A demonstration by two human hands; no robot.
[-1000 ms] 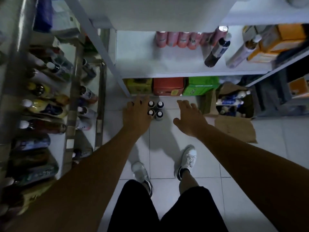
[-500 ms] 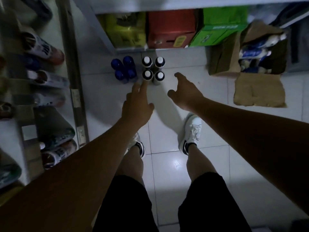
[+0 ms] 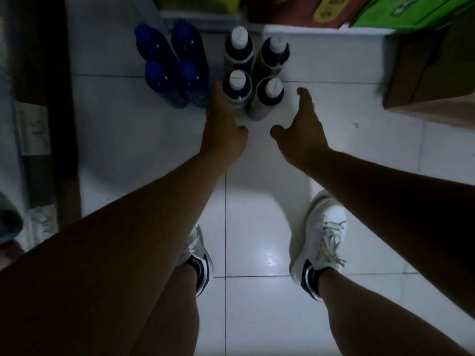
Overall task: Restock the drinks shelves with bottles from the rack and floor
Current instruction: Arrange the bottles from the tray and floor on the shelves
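On the floor [image 3: 257, 201], stiff, likely heavy bottles [image 3: 268, 98] are flanked by wide, empty left grip [image 3: 223, 134] and right grip [image 3: 302, 134]; mid-body hold advised.

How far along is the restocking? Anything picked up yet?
Nothing looks done from here: no bottle is lifted. In hand: the left hand and right hand, both open, reach either side of the four white-capped bottles. Left to do: those and the four blue bottles all stand on the floor.
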